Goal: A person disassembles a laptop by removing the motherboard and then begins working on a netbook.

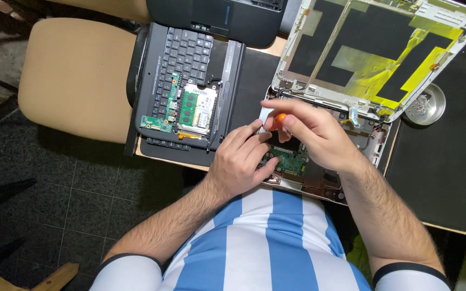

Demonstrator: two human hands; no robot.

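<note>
An opened small laptop (376, 145) lies on the dark desk mat, its white lid shell (384, 48) tilted back with yellow and black film inside. My right hand (311, 134) grips an orange-handled screwdriver (280, 118), pointed down into the base. My left hand (241, 159) rests on the laptop's near left edge, fingers touching the green circuit board (289, 159) inside. The screwdriver's tip is hidden by my hands.
A removed black keyboard panel (190, 59) lies to the left, with a green board (160, 105) and a memory module on a metal plate (195, 108) on top. A small metal dish of screws (427, 105) sits at right. A tan chair (76, 75) stands left. Another black laptop (227, 16) is at top.
</note>
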